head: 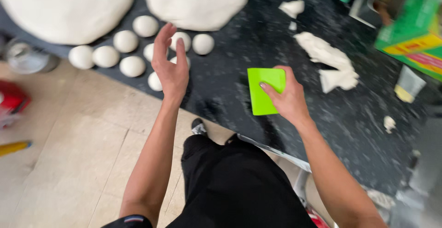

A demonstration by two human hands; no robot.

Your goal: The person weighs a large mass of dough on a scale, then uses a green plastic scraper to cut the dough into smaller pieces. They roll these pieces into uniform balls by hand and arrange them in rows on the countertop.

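Observation:
My right hand [289,100] grips a bright green plastic scraper [264,90] over the black speckled counter [239,48]. My left hand [169,67] hovers open, fingers spread, over a cluster of several small white dough balls [125,41] near the counter's front edge. Some balls are partly hidden behind this hand. Two large flat dough masses lie behind the balls, one at the far left [64,7] and one in the middle [198,0]. Torn dough scraps [329,60] sit to the right of the scraper.
A green and yellow box [414,30] stands at the right. A small cup [408,84] sits below it. A glass jar [23,57] and a red object [11,101] are at the left, above the tiled floor [78,154].

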